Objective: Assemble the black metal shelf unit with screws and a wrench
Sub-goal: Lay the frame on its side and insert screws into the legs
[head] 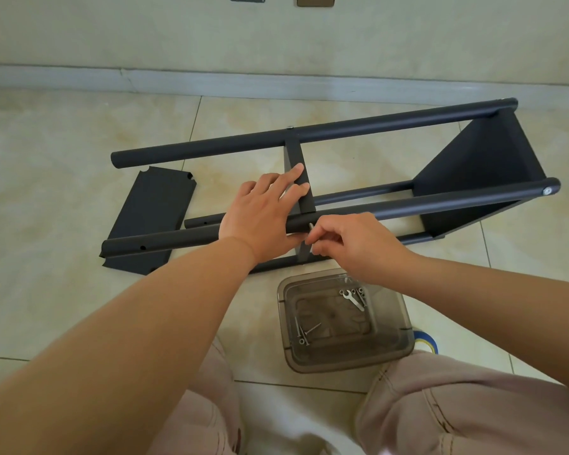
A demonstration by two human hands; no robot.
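Black powder-coated steel throughout: shelf unit [391, 178] lying on its side on the tiled floor [63, 165], four round posts running left to right, one end panel already fixed at the right, a middle panel [298, 165] standing between the posts. Left hand [265, 211] laid over the near upper post [440, 200], fingers straight and pressing against the middle panel to steady it. Right hand [349, 246] curled, fingertips pinching a silver screw [310, 227] at the post where that panel meets it. Loose third panel [150, 218] flat on the floor under the posts' left ends.

Judged stiff and fairly light for its size; smooth painted tubes likely slippery and prone to rolling, so best held at a post close to a joint. Thin panel edges possibly sharp.

Smoky clear plastic tray [345, 323] just in front of the knees, holding a small wrench [353, 298] and spare screws [304, 334].

No brand, label or readable writing anywhere in view.
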